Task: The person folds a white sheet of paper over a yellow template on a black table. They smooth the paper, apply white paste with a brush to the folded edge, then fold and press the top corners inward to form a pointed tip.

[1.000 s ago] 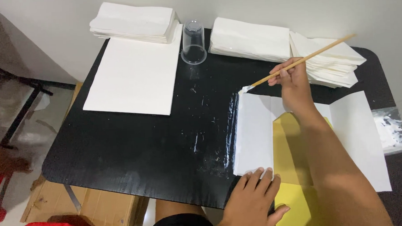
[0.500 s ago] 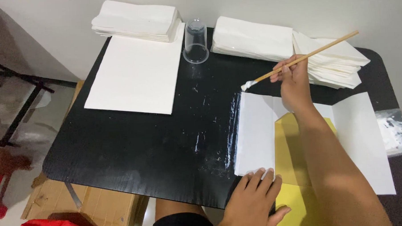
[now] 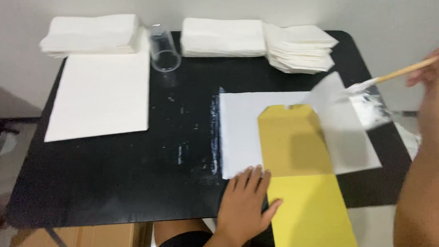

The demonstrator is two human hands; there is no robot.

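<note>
There is only one view, from a camera on the person's head. It looks down and forward, from the near edge of the black table (image 3: 110, 190) toward the pale wall (image 3: 273, 4) behind it. The camera is quite near: the table fills almost the whole picture, and only its far corners and a strip of floor at the left are seen around it. The person's own forearms enter from the bottom and from the right edge. No second view shares the scene.
</note>
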